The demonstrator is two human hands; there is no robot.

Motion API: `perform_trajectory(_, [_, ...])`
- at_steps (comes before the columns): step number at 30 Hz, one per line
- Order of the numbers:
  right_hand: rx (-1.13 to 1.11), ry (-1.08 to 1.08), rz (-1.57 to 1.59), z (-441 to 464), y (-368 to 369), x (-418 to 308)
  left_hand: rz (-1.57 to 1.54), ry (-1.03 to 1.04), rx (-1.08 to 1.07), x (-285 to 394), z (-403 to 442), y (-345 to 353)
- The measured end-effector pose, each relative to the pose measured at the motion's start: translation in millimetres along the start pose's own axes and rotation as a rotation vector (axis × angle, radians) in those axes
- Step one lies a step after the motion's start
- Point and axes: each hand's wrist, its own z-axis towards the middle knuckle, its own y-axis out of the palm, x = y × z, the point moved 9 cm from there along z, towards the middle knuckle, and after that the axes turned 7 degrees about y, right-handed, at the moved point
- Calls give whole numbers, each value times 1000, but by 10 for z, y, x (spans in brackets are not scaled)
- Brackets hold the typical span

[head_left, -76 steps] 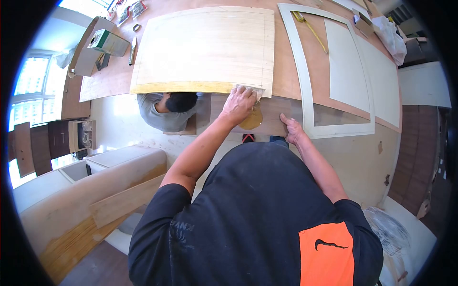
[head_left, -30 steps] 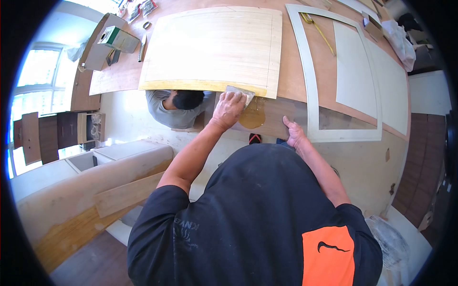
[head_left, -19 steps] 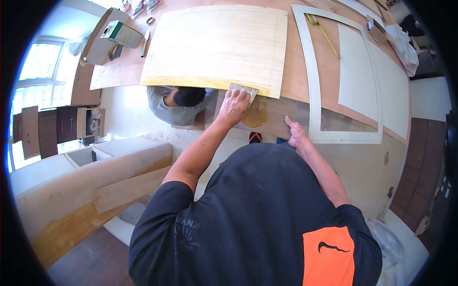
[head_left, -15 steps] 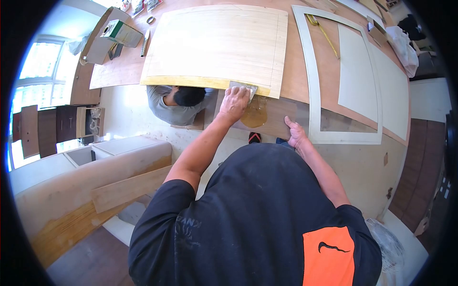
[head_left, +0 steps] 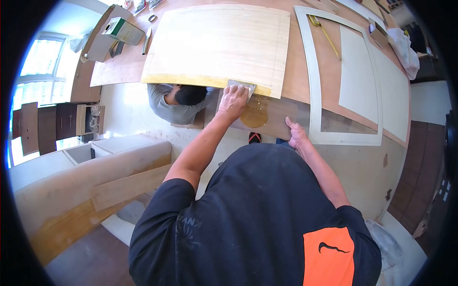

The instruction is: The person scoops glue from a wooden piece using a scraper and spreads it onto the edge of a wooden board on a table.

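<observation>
My left hand (head_left: 232, 102) is closed around a flat grey scraper (head_left: 249, 88), its blade at the near edge of a pale wood panel (head_left: 214, 43). A strip of yellow glue (head_left: 191, 79) runs along that edge. Just below, a puddle of amber glue (head_left: 255, 113) lies on a brown board (head_left: 280, 114). My right hand (head_left: 297, 133) grips the near edge of this board with the thumb on top; its other fingers are mostly hidden.
A person in a grey shirt (head_left: 179, 107) crouches below the panel's left part. Right of the panel lie a white frame (head_left: 315, 86) and a yellow tape measure (head_left: 327, 37). A knife (head_left: 147, 41) and a green-and-white can (head_left: 124, 31) are at left, with a curved cabinet (head_left: 95, 162) nearer me.
My left hand and the scraper have shifted very slightly to the left along the panel's edge. My right hand stays on the board.
</observation>
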Motion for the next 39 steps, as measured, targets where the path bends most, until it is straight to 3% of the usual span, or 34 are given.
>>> perform_trajectory(22, [77, 6, -14, -33, -17, -12, 27, -15, -78, -134, -94, 105])
perform_trajectory(29, [-6, -14, -36, 45, -35, 8, 26, -20, -21, -174, -51, 28])
perform_trajectory(39, [63, 39, -39, -34, -21, 29, 85, -55, 54, -480, -393, -306])
